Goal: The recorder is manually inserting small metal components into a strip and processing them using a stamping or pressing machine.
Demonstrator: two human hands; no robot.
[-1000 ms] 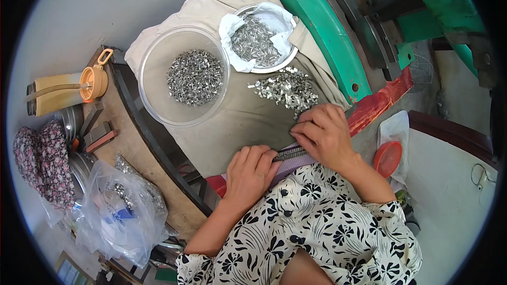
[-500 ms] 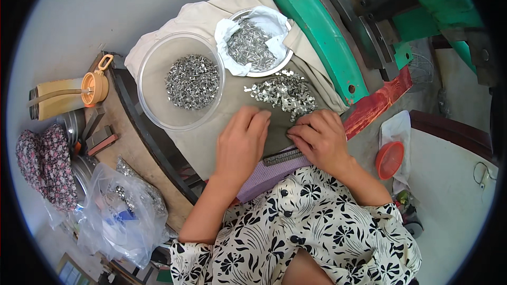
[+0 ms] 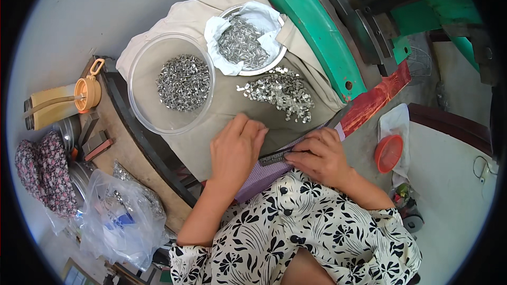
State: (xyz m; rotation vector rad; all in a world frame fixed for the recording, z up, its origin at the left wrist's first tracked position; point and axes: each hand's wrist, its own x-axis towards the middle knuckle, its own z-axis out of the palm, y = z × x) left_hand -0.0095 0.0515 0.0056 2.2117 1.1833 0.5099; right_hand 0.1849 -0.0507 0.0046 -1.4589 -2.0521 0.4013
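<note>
My right hand [image 3: 321,157] is over the right end of a dark, notched metal strip [image 3: 272,159], its fingertips pressed together at the strip's surface. Anything between them is too small to make out. The strip lies on a purple cloth [image 3: 260,178] at my lap. Just left of it, my left hand [image 3: 232,145] is held with thumb and fingers pinched, and what they grip, if anything, is hidden. Beyond both hands, a loose pile of small shiny metal discs [image 3: 280,92] rests on the grey-beige cloth [image 3: 185,153].
A clear round tub [image 3: 134,95] holds small metal pieces. Beside it, a cloth-lined metal bowl [image 3: 282,55] contains thin metal pins. A green machine [image 3: 317,34] stands at the far right. Bottle [image 3: 50,104] and plastic bag [image 3: 119,227] sit left; a red basket [image 3: 389,153] is right.
My right hand has come away from the disc pile, nearer to me and onto the metal strip. My left hand stays pinched in nearly the same place. The whole view has shifted slightly.
</note>
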